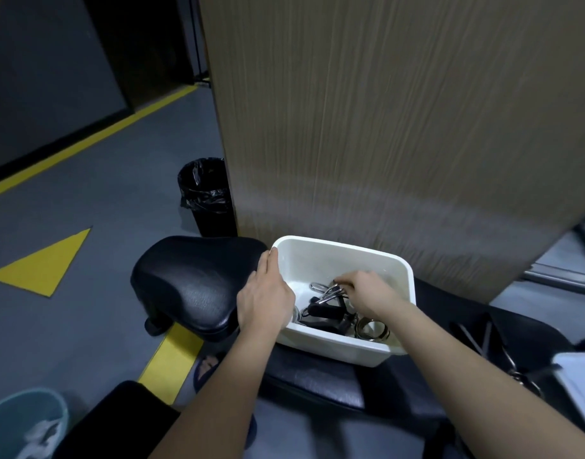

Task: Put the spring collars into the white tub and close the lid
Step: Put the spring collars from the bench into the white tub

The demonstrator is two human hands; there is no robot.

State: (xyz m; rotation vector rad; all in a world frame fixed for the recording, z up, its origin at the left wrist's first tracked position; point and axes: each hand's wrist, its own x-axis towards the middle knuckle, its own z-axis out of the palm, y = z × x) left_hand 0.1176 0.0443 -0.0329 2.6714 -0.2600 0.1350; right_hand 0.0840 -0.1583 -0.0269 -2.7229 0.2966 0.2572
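The white tub [377,260] stands open on a black padded bench. Inside lie several metal spring collars [327,294] with black handles, and a steel ring-shaped collar [372,329] at the near right. My left hand [264,296] rests on the tub's left rim, fingers pointing to the far corner. Reaching down into the tub, my right hand [365,291] has its fingertips pinched on the top spring collar. A white lid [579,382] lies at the right edge, partly cut off.
The bench's black seat pad [191,279] sits left of the tub. A wood-grain panel [400,127] rises directly behind it. A black bin [206,197] stands on the grey floor, a teal bin [26,425] at bottom left. More metal parts [516,369] lie on the bench at right.
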